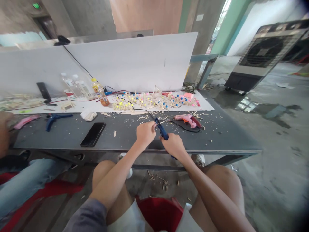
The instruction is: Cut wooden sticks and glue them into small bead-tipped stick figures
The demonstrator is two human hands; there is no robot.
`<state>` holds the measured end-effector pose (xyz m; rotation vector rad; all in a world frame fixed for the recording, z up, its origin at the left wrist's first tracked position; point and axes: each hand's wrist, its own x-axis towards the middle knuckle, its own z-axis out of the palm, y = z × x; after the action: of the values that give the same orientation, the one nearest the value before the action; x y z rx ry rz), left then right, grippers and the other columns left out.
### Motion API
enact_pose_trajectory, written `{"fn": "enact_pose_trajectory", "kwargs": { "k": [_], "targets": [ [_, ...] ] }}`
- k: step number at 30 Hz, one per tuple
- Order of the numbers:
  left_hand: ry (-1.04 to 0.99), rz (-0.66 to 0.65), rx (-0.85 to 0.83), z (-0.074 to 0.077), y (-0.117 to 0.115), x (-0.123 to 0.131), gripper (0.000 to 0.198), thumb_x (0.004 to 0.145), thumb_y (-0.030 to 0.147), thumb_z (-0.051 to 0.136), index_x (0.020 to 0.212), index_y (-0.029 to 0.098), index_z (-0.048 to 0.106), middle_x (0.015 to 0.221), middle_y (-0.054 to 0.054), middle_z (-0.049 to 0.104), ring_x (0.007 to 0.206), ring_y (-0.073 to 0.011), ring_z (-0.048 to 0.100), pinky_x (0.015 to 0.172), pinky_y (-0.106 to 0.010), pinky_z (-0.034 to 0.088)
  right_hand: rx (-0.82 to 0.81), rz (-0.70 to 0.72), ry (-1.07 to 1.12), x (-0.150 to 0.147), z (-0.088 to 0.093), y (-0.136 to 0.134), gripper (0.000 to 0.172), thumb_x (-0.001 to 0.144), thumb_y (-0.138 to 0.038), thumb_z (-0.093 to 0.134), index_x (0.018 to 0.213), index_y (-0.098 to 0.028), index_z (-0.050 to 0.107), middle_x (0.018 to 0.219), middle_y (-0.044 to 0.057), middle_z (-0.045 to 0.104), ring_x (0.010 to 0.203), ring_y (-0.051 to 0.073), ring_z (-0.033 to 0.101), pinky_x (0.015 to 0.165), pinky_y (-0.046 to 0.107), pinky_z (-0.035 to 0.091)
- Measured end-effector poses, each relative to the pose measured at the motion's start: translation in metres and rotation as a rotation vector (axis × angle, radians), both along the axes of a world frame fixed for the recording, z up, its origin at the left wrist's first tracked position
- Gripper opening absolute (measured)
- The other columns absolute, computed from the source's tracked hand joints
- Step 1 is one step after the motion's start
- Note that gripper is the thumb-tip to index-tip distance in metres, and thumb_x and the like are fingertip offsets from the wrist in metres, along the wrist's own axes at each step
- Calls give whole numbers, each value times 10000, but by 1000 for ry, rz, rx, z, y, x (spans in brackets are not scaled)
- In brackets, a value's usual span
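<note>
Editor: Who holds what?

Photographer: A person's right hand [175,146] grips a blue hand tool [162,129], fingers wrapped about its handle, at the near edge of the grey surface [231,135]. The left hand [146,133] is bunched at the tool's far end; what its fingertips pinch there, I cannot tell.

Editor: And around the tool?

Photographer: A pink glue gun [187,119] lies to its right, a black phone [93,134] to its left. Beyond it, wood scraps [135,113] litter the surface; past those, joined sticks with blue, yellow and pink balls [145,100] crowd a white sheet [207,104].

Editor: Farther out?

Photographer: A yellow-capped bottle [99,91] stands beyond the tool, toward its left. Well left of it, past the phone, lies another blue tool [51,120], then a co-worker's blurred hand [4,121]. Far to its right, an air cooler [264,53] stands on the floor [280,132].
</note>
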<state>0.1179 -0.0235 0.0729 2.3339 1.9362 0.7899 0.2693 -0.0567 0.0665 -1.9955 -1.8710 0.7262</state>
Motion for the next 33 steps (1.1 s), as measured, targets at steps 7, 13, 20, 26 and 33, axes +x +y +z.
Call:
{"fn": "enact_pose_trajectory", "kwargs": {
  "k": [7, 13, 20, 26, 33],
  "targets": [
    [-208, 47, -205, 0, 56, -27, 290, 879, 269, 489, 657, 208, 666, 591, -34, 605, 619, -191, 560, 588, -272, 296, -21, 70, -54, -19, 0, 57, 434, 877, -468, 559, 988, -80, 718, 764, 184, 722, 749, 268, 713, 690, 302, 490],
    [-476, 57, -335, -13, 97, -48, 314, 858, 272, 500, 581, 184, 619, 480, 18, 464, 538, -150, 480, 554, -254, 286, 14, 133, -102, -41, -9, 103, 398, 854, -450, 586, 908, -81, 723, 816, 222, 729, 811, 294, 717, 705, 310, 500],
    [-452, 115, -369, -29, 109, -66, 293, 881, 285, 507, 679, 173, 688, 559, -10, 574, 607, -167, 548, 583, -255, 327, -206, 182, 153, -39, -25, 120, 349, 869, -406, 551, 683, -138, 676, 555, 106, 679, 495, 195, 650, 553, 268, 475],
    [-350, 208, -238, -41, 106, -93, 152, 877, 195, 538, 859, 167, 686, 835, -81, 721, 770, -191, 633, 670, -255, 389, -175, 56, 284, -5, -10, 113, 325, 867, -407, 591, 707, -130, 647, 680, 128, 716, 487, 182, 648, 502, 270, 467],
    [-199, 192, -201, -43, 128, -70, 231, 888, 320, 526, 785, 167, 664, 775, -73, 692, 749, -184, 616, 667, -252, 388, -36, -93, 337, 37, -7, 91, 347, 876, -465, 615, 775, -133, 639, 684, 100, 705, 490, 169, 652, 477, 253, 468]
  ]
}}
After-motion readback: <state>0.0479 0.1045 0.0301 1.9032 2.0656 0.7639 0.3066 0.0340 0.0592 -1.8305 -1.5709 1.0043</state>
